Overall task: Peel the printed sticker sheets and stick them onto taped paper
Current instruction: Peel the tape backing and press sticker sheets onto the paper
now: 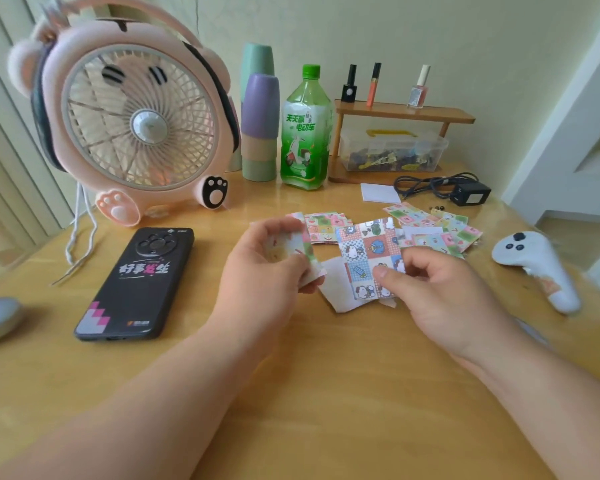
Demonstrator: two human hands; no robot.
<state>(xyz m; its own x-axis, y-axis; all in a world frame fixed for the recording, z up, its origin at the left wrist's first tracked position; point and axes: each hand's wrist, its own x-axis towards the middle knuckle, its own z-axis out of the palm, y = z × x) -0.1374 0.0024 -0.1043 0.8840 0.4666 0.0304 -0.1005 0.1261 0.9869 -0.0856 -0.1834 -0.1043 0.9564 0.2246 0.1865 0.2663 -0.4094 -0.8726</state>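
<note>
Wooden desk, pale wall behind.

- Left hand: fingers curled round a small sticker piece, held just above the desk.
- Right hand: thumb and curled fingers pinch the near corner of a printed sticker sheet. The sheet overlaps white paper at its 7 o'clock.
- Spare sheets: fanned at 1 o'clock from the hands.
- Phone: at 9 o'clock.
- Fan: at 10 o'clock.
- Step, as judged: peeling under way.
- Next move calls for squaring the freed piece over the paper and pressing it flat without creases.

Phone left of sticker sheets; fan behind; bottle right of fan.
</note>
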